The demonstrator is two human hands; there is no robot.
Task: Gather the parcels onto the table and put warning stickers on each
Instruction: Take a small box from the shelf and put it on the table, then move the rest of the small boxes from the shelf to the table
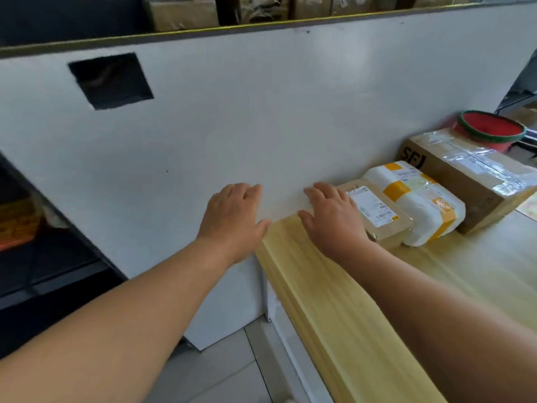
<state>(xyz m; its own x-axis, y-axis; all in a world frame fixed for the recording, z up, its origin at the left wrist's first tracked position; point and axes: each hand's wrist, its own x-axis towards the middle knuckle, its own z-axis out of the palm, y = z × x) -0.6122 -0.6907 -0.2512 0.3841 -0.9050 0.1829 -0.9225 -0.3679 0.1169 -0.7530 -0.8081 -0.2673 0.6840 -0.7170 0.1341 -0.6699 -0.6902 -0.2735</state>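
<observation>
against the white panel (261,112), brown parcel (377,219), white parcel (421,207) and large box (470,184) line the table (348,301), seemingly ready for labelling; left hand (232,216) and right hand (331,222) hover empty, fingers loose.

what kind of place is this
Probably a courier or parcel depot: a brown parcel, a white padded parcel and an SF-marked carton line the wooden table, with more boxes behind the partition.

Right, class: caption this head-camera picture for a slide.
Open left hand and right hand hover at the table corner beside three parcels.
</observation>
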